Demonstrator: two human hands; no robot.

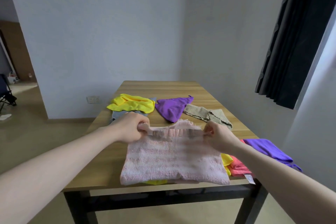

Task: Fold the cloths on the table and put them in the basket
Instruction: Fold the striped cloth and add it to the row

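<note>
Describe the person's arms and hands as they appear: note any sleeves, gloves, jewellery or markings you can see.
Both arms are bare from the frame's edge to the wrist; no sleeve shows. The left hand and right hand are bare too: no gloves, rings, watch or bracelet visible. No tattoos, plasters or other markings can be seen. Nails are too blurred to judge.

A wooden bench (163,87) on dark legs stands on a tan floor (27,132) against a pale wall (109,32), with a wall socket (93,99) low to its left, a folding chair (6,94) far left, and a dark curtain (294,42) hanging to its right.
</note>
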